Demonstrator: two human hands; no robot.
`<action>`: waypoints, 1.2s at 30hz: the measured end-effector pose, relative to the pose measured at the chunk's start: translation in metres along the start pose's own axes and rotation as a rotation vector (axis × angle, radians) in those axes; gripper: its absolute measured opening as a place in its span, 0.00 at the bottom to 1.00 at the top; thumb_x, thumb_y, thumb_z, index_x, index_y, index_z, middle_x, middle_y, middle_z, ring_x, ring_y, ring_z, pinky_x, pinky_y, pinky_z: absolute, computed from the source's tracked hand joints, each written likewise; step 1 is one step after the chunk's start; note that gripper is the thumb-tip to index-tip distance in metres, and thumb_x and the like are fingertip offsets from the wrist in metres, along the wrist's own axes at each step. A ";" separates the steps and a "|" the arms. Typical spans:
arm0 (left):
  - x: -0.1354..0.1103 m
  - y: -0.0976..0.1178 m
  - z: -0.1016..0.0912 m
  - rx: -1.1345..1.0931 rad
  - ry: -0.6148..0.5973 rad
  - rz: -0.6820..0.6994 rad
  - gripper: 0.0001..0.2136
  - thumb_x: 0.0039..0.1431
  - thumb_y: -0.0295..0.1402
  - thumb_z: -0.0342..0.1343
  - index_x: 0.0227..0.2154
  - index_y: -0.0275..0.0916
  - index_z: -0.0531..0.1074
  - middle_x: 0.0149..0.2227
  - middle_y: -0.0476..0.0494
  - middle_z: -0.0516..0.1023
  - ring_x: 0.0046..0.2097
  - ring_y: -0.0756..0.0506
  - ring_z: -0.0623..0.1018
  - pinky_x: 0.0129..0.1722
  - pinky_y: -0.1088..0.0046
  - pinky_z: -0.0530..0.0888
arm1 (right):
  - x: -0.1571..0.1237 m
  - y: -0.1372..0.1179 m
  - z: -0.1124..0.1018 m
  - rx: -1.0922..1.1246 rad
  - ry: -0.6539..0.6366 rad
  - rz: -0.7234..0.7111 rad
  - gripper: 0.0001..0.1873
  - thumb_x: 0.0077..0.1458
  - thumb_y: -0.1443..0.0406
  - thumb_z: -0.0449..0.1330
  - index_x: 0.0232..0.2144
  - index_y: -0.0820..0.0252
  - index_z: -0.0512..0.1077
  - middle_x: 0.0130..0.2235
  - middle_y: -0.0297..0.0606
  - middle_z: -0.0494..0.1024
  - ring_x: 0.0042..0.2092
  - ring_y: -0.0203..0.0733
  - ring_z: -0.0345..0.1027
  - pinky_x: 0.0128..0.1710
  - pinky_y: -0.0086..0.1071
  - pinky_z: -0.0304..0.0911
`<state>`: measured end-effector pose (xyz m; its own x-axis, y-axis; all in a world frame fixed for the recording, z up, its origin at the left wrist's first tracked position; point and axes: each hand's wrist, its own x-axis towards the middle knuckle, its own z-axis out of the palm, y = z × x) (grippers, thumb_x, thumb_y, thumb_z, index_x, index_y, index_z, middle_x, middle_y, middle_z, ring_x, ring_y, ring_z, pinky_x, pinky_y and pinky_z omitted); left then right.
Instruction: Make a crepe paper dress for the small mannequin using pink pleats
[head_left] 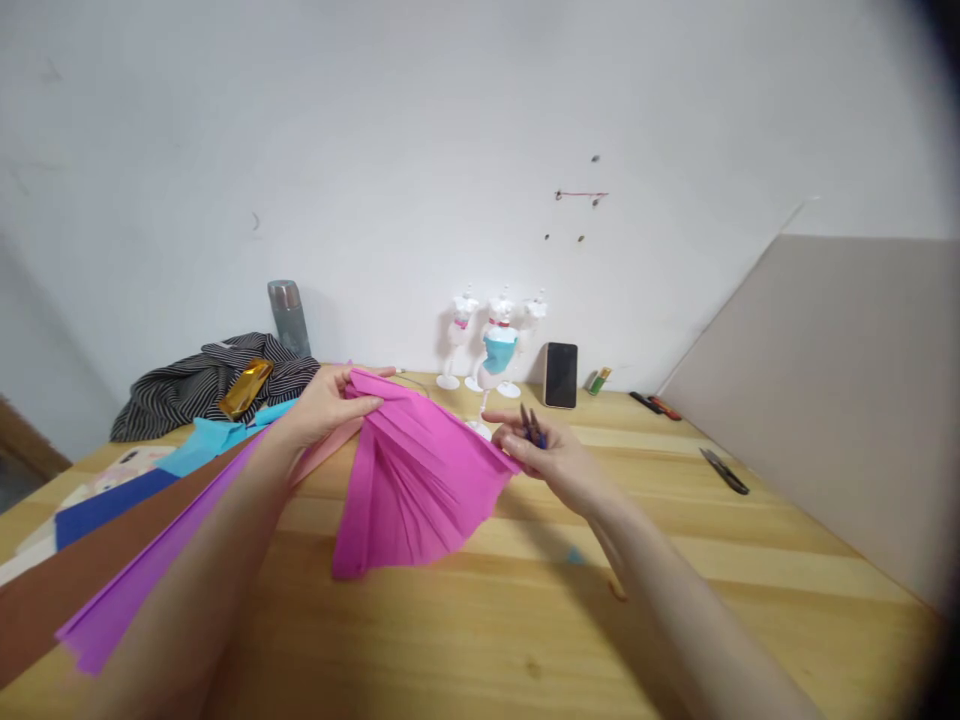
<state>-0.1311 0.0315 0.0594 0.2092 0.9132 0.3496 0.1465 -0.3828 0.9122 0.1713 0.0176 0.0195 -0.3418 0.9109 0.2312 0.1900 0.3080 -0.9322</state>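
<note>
A pleated sheet of magenta paper fans out over the wooden table. My left hand is closed on its upper left edge, fingers curled over the folds. My right hand pinches the right corner of the paper and also holds a small dark tool between its fingers; I cannot make out what that tool is. A long purple strip runs under my left forearm toward the near left edge.
Blue, light blue and brown sheets lie at left, with striped cloth, a gold packet and a grey bottle. Small white mannequins, a phone, scissors and a leaning board stand at right.
</note>
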 end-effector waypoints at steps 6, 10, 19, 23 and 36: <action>0.003 -0.015 0.004 -0.019 0.106 0.039 0.10 0.42 0.31 0.67 0.30 0.36 0.78 0.31 0.45 0.81 0.34 0.45 0.78 0.36 0.72 0.73 | 0.002 -0.004 0.005 -0.228 0.124 -0.167 0.29 0.40 0.62 0.69 0.48 0.57 0.73 0.33 0.34 0.71 0.27 0.32 0.58 0.28 0.31 0.60; 0.002 -0.017 0.003 -0.142 0.109 0.025 0.09 0.42 0.31 0.67 0.28 0.36 0.76 0.27 0.50 0.77 0.30 0.50 0.75 0.32 0.76 0.69 | 0.008 0.005 0.006 -0.323 0.228 -0.220 0.26 0.40 0.66 0.68 0.45 0.57 0.74 0.34 0.35 0.72 0.25 0.32 0.56 0.26 0.30 0.58; -0.003 -0.009 0.004 -0.300 0.148 -0.004 0.12 0.37 0.31 0.70 0.24 0.34 0.72 0.24 0.50 0.74 0.27 0.51 0.72 0.29 0.77 0.67 | 0.011 0.010 0.009 -0.102 0.404 -0.164 0.15 0.45 0.61 0.62 0.37 0.61 0.75 0.25 0.32 0.69 0.24 0.33 0.59 0.25 0.30 0.56; -0.002 -0.007 0.000 -0.279 0.166 0.015 0.12 0.37 0.32 0.70 0.23 0.34 0.72 0.23 0.51 0.72 0.26 0.52 0.70 0.27 0.78 0.66 | 0.005 -0.001 0.013 0.009 0.368 -0.033 0.19 0.50 0.57 0.59 0.40 0.64 0.75 0.21 0.32 0.70 0.21 0.32 0.54 0.21 0.29 0.52; -0.001 -0.001 -0.002 -0.038 0.183 0.076 0.10 0.41 0.33 0.67 0.24 0.35 0.72 0.24 0.51 0.72 0.27 0.51 0.70 0.29 0.77 0.65 | 0.006 -0.004 0.020 0.372 0.390 0.030 0.24 0.33 0.65 0.69 0.38 0.61 0.76 0.23 0.27 0.65 0.21 0.27 0.52 0.21 0.26 0.46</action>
<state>-0.1332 0.0311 0.0580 0.0383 0.8935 0.4474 0.0998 -0.4490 0.8880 0.1498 0.0162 0.0188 0.0390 0.9739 0.2236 -0.1684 0.2270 -0.9592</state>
